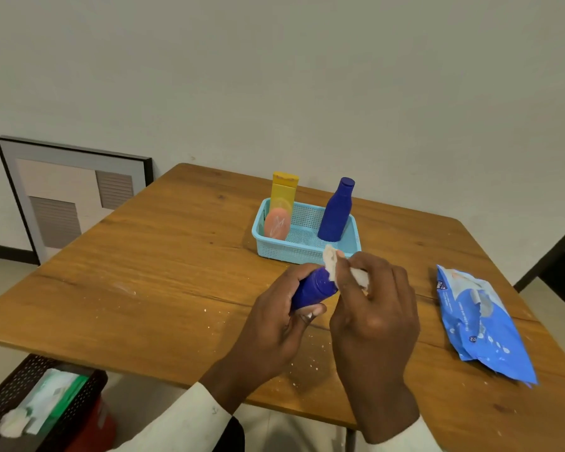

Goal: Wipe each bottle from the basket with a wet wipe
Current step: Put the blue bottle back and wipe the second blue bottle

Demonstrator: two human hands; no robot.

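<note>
My left hand point(276, 324) grips a small blue bottle point(313, 287) above the wooden table point(163, 275), its far end pointing away from me. My right hand point(375, 318) holds a white wet wipe point(335, 264) pressed against that end of the bottle. Behind my hands stands a light blue basket point(307, 252). In it are a yellow bottle point(283, 192), a pink-orange bottle point(277, 225) leaning in front of it, and a tall blue bottle point(336, 212) upright on the right.
A blue pack of wet wipes point(480, 324) lies on the table to the right. White crumbs are scattered on the table near my wrists. A dark bin point(46, 402) with used wipes sits on the floor at lower left. A framed picture point(75, 197) leans against the wall.
</note>
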